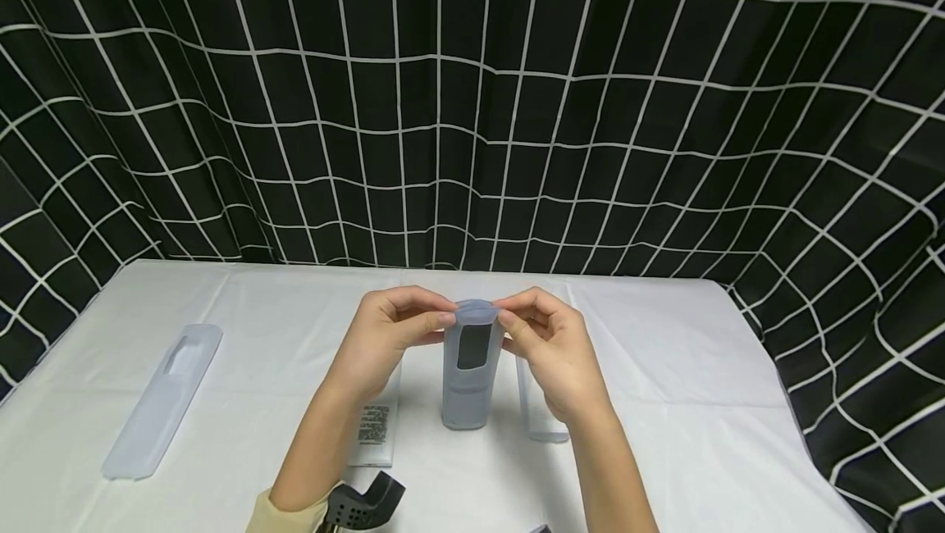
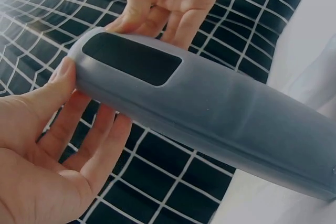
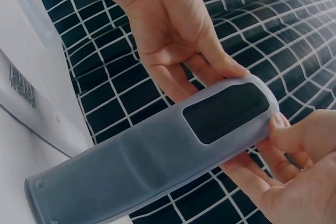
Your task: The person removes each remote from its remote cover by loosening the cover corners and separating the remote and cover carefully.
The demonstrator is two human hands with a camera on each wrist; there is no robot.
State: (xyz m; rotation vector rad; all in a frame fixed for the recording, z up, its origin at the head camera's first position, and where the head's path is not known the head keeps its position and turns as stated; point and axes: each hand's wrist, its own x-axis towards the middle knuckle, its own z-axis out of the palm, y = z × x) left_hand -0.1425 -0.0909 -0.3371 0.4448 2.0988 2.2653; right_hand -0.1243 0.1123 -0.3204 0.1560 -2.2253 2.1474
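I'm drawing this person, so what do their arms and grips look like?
The left arm has a pale yellow sleeve and a black device dotted with small holes. The visible right forearm is sleeveless. The left grip and right grip wear no gloves.

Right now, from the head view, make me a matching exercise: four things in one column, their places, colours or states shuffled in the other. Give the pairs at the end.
Things
1. Curtain
2. Cover with the dark window
3. Tablecloth
4. Pale cover with an opening

Places, colours, states
A. Pinched at one end by both hands
B. Lying to the left of both hands
C. Black with white grid lines
D. Plain white

Right pairs: 1-C, 2-A, 3-D, 4-B
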